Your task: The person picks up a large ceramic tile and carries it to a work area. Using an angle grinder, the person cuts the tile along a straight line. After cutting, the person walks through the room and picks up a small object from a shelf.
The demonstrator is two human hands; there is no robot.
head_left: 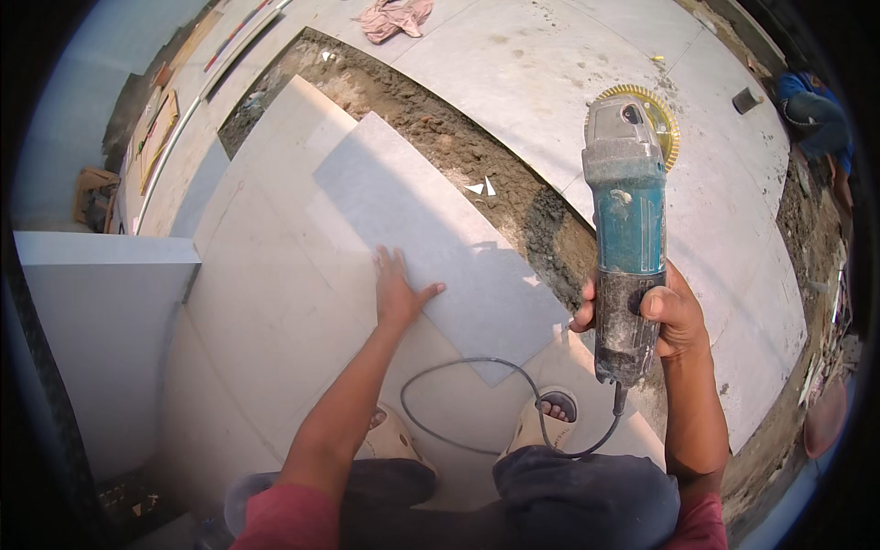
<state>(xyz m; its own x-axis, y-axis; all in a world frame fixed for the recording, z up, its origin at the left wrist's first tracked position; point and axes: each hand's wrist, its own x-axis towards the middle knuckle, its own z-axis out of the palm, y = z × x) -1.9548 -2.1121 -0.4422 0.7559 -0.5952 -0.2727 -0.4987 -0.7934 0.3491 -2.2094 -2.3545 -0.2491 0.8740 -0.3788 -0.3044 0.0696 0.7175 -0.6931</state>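
Observation:
My right hand is wrapped round the dark rear body of an angle grinder, which has a teal middle and a dusty grey head. A gold-rimmed cutting disc sits at its far end, above the paving. Fingers spread, my left hand rests at the left edge of a loose grey tile. This tile lies on the tiled floor in front of my feet, partly in shade, with small chips along its right end. From the grinder's base a black cable loops across the tile's near corner.
Beyond the tile runs a strip of bare mortar with white tile shards. A pink cloth lies on the far paving. At the far right another person crouches near a dark cup-shaped object. A white block stands left.

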